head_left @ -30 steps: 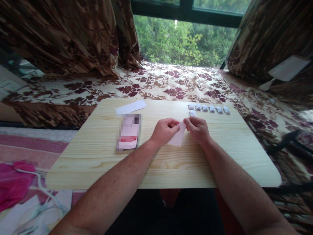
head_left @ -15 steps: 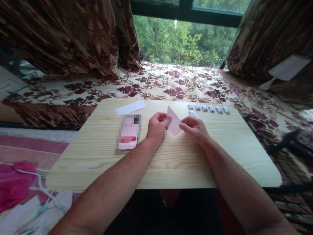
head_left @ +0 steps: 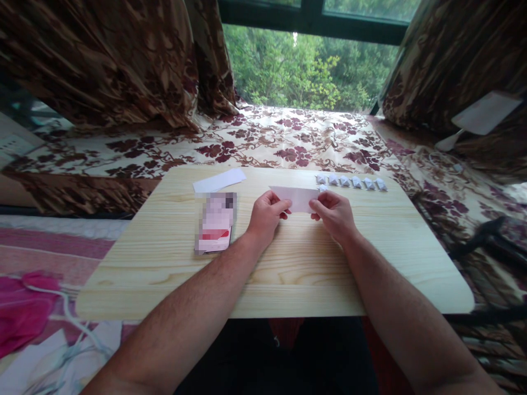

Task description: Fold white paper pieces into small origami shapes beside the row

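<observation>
Holding one white paper (head_left: 300, 198) near its two ends, the left hand (head_left: 267, 213) and right hand (head_left: 334, 213) pinch it above the surface (head_left: 304, 274), thumbs (head_left: 282, 206) on the near side, forearms (head_left: 197, 296) stretched forward. Beyond the right hand, six folded pieces (head_left: 345, 181) make one row; a seventh piece (head_left: 323, 187) is partly hidden.

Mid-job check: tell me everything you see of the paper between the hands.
The paper is plain, whitish and thin-looking, with no marks visible. It shows as a wide, low strip with straight edges, its far left corner drawn to a sharp point. The left hand pinches it toward the left, the right hand at the right end. It appears above the far middle of the table; whether it touches the wood, or how many layers it has, I cannot tell.
</observation>
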The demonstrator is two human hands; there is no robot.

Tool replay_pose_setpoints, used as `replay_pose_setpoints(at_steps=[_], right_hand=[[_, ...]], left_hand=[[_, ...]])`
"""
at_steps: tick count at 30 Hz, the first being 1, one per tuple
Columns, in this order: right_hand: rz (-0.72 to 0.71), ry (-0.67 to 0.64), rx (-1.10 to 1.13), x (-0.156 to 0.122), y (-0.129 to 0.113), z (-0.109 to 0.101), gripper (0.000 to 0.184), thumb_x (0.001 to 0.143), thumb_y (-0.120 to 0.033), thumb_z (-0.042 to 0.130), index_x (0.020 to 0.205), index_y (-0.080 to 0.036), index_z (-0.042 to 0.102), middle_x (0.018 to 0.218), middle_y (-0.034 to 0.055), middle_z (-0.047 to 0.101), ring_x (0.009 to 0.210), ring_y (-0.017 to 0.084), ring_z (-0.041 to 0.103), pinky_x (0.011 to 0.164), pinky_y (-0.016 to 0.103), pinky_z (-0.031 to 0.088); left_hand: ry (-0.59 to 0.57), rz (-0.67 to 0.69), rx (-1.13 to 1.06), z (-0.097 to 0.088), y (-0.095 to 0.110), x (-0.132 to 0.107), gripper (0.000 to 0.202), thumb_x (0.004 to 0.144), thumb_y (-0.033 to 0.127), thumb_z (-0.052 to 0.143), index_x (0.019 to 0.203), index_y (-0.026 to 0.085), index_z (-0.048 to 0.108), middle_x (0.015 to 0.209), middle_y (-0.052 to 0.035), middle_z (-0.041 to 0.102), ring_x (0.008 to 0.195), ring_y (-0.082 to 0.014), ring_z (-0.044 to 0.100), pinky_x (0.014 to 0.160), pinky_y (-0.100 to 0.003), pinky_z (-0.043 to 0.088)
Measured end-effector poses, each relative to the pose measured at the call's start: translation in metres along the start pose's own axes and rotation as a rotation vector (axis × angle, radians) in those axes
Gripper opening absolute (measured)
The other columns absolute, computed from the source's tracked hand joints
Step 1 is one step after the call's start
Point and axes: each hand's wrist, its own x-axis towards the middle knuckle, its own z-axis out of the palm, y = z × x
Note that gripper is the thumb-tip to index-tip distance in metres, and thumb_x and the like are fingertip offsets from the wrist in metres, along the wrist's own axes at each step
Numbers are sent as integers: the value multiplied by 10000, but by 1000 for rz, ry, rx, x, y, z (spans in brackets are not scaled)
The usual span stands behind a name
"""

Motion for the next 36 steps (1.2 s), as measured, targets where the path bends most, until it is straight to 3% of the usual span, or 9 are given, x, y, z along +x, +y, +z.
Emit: replay_pose_setpoints(at_steps=[5, 9, 11, 14, 15, 20, 25, 31, 36], right_hand=[[-3, -4, -10, 0, 0, 1, 219, 766, -338, 729, 697, -174, 601, 527, -32, 596, 444, 97, 546, 440, 212, 401], [1, 17, 22, 0, 1, 0, 203, 759, -328, 730, 703, -175, 608, 540, -30, 606, 442, 93, 535, 434, 214, 402], [0, -11, 54, -1, -1, -2, 165, 764, -320, 717, 829, -176, 670, 576, -30, 623, 454, 97, 541, 447, 227, 425], [-34, -86, 130, -2, -6, -5, 463, 767, -248, 671, 1228, -235, 645, 633, -46, 641, 509, 113, 571, 504, 254, 475], [-51, -109, 164, -2, -7, -6, 506, 751, -211, 659, 1254, -252, 637, 669, -41, 659, 536, 118, 586, 525, 262, 490], [-67, -263, 163, -3, -7, -7, 239, 705, -144, 682, 927, -187, 759, 676, -3, 677, 591, 114, 583, 563, 263, 493], [-31, -314, 145, -3, -2, -6, 225, 676, -157, 739, 897, -195, 760, 779, 16, 722, 634, 114, 590, 575, 257, 468], [37, -359, 174, -4, -2, -7, 268, 652, -197, 770, 919, -219, 752, 888, 35, 743, 823, 190, 666, 686, 301, 518], [34, -362, 160, -4, -2, -7, 243, 649, -231, 800, 885, -202, 752, 871, 35, 740, 793, 177, 663, 705, 301, 517]], left_hand=[[-24, 33, 30, -1, -2, 1, 207, 689, 300, 754, 770, 151, 634, 669, 1, 616, 530, -91, 522, 480, -226, 379], [-3, 36, 40, -3, -3, 1, 254, 722, 347, 755, 687, 157, 590, 584, 8, 583, 492, -82, 485, 477, -221, 353], [3, 40, 33, -3, -4, 1, 275, 730, 348, 752, 654, 159, 567, 548, 11, 560, 480, -80, 469, 479, -220, 346], [17, 46, -1, -4, -4, 3, 284, 730, 335, 743, 623, 163, 544, 526, 23, 516, 466, -75, 443, 459, -218, 319], [28, 40, -11, -4, -4, 4, 285, 725, 328, 742, 615, 164, 536, 522, 27, 503, 458, -74, 432, 447, -218, 304], [83, 6, -36, -3, -2, 5, 271, 700, 303, 741, 609, 170, 524, 514, 37, 476, 436, -71, 402, 411, -216, 255], [67, 15, -14, -4, -3, 6, 276, 709, 317, 734, 612, 172, 520, 503, 37, 471, 437, -74, 405, 411, -215, 263], [70, 9, 12, -3, -2, 4, 292, 693, 341, 744, 603, 173, 524, 490, 40, 467, 436, -70, 405, 415, -215, 268], [74, 32, 42, -2, 1, 2, 289, 694, 337, 736, 597, 175, 518, 489, 42, 469, 437, -70, 402, 419, -218, 267]])
